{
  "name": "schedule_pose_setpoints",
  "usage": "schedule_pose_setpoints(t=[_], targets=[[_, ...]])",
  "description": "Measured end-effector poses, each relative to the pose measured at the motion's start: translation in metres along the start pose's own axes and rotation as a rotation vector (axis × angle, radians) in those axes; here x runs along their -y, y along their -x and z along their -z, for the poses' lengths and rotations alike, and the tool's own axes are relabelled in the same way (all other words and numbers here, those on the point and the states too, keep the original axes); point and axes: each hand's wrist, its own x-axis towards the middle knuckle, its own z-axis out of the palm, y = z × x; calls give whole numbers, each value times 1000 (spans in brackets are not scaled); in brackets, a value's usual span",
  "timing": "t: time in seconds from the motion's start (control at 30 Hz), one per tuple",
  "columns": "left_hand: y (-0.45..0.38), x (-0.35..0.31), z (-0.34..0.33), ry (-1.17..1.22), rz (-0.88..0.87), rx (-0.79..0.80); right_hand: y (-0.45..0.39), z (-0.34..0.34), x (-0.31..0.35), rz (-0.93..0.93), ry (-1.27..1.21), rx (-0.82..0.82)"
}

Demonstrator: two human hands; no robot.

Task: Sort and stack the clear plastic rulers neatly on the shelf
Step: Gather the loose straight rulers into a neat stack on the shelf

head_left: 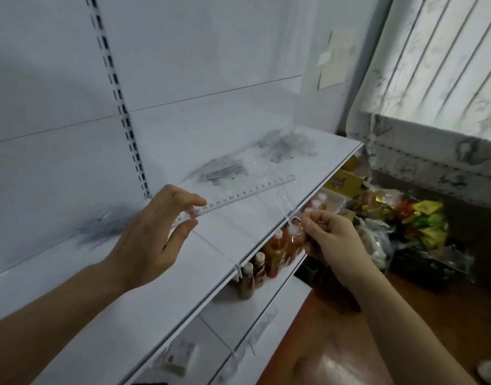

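The left hand [155, 232] pinched the near end of a long clear plastic ruler with printed black numerals [238, 195] between thumb and forefinger, holding it low over the flat white metal shelf [127, 309], its far end angled toward the shelf's back right. That grip at one end seemed meant to steer the ruler toward one of the hazy heaps of clear rulers [224, 170] lying further back on the shelf against the rear panel, which were too blurred to count. The right hand [330, 237] hovered just past the shelf's front edge, its fingertips pinched on something small and transparent, perhaps a wrapper; I could not tell exactly what. Below the shelf stood small bottles of red and brown sauce [269, 257].
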Motion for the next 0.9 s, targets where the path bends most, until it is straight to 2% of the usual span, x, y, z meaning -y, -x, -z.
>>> schedule_pose_setpoints(t=[0.23,0.43,0.63,0.9], targets=[[-78,44,-77,48,31,38,-115,46,-3,5,23,-112],[-116,58,-117,7,77,21,-207,75,-5,-9,63,-85],[-149,70,-150,-86,213,-24,-316,85,-9,-23,94,3],[-211,78,-206,-194,472,-105,-399,105,-27,14,156,288]])
